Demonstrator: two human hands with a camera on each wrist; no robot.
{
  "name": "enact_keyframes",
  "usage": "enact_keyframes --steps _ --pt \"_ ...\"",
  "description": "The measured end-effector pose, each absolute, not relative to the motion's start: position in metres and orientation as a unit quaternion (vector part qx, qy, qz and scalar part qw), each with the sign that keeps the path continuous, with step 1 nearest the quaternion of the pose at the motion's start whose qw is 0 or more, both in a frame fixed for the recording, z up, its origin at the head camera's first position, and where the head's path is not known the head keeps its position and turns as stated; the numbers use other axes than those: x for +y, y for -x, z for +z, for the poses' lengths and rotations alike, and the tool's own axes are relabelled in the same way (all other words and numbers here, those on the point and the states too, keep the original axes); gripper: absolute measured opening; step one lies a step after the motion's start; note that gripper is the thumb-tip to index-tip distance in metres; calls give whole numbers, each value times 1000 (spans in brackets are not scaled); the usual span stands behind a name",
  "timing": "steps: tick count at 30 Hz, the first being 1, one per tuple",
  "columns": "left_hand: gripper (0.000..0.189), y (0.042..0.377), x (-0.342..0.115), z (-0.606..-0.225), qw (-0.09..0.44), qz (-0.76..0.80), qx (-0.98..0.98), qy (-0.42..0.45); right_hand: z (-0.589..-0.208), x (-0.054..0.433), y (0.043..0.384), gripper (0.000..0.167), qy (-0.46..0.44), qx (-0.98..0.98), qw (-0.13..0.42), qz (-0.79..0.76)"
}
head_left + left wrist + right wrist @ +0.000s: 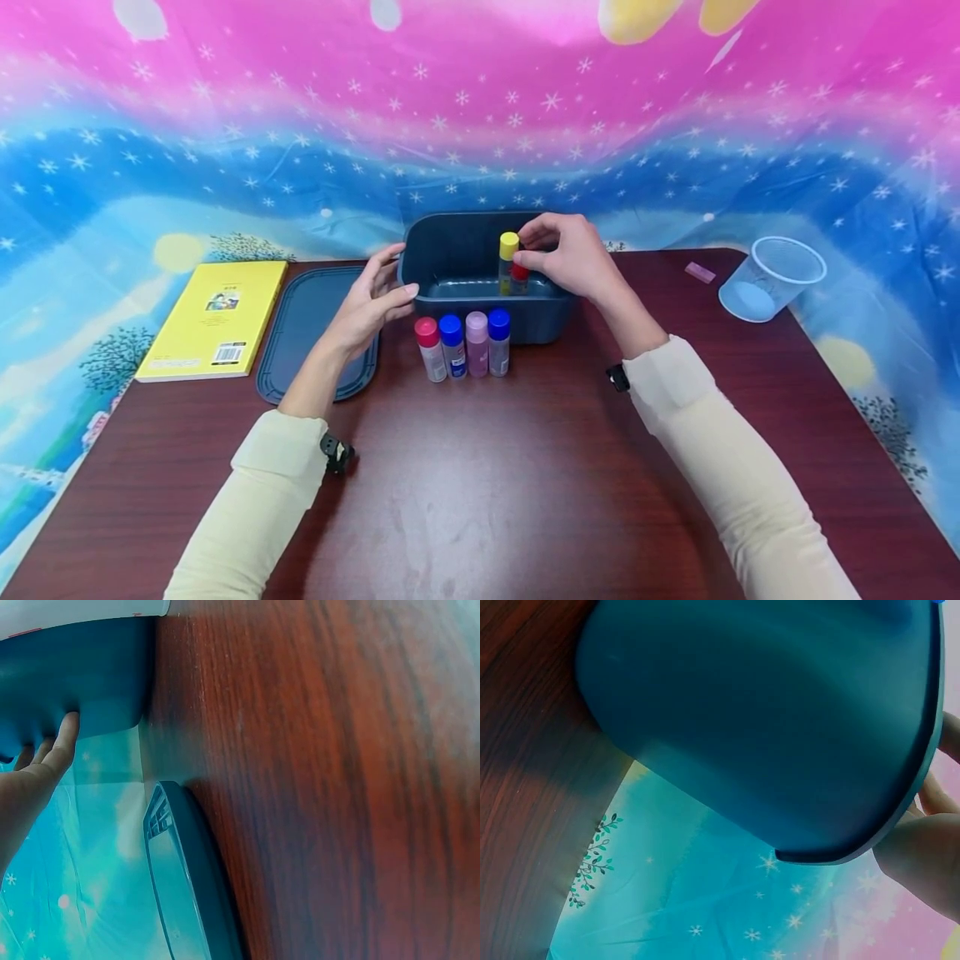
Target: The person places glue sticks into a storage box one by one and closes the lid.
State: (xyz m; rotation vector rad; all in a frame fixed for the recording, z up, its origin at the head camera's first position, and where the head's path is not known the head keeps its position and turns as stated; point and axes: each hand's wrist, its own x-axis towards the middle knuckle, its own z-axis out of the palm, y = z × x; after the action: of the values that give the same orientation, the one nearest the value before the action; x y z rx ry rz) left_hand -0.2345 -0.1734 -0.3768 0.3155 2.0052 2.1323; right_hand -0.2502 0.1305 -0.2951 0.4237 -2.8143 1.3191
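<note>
A dark grey plastic bin [551, 321] stands at the back of the table. At its left end my left hand [363, 304] holds it, thumb on the rim corner and fingers along the outer wall. Those fingers [66, 739] lie against the wall in the left wrist view. Over the bin's right part, my right hand [566, 250] pinches a small red-capped bottle [519, 273], its top partly hidden by the thumb. Right beside it, a yellow-capped bottle [508, 246] is upright inside the bin. The right wrist view shows mostly the bin's outer wall [757, 712], which hides the fingertips.
In front of the bin stand a red-capped bottle [429, 346], two blue-capped bottles [452, 343] and a pink one [477, 343]. To the left lie a dark lid [315, 308] and a yellow book [217, 317]. A mesh cup [772, 279] and a pink eraser-like block [700, 272] are at right.
</note>
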Motion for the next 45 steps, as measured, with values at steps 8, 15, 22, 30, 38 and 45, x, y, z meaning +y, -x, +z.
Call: enact_keyframes --steps 8,15,22,30,38,45 --pt "72 235 -173 -377 100 719 679 -107 -297 131 238 28 -155 -876 23 456" --pt "72 236 -175 -377 99 702 697 -106 -298 130 224 24 -180 -863 29 472" --pt "73 236 -175 -378 98 692 707 -106 -300 133 214 22 -209 -852 22 479" --pt "73 235 -175 -377 99 698 702 -104 -306 133 199 18 -260 -827 13 499" --pt "73 235 -175 -377 99 703 697 -102 -316 130 192 18 -256 -825 0 505" --pt "72 236 -176 -377 97 704 695 -104 -324 131 185 17 -271 -829 24 489"
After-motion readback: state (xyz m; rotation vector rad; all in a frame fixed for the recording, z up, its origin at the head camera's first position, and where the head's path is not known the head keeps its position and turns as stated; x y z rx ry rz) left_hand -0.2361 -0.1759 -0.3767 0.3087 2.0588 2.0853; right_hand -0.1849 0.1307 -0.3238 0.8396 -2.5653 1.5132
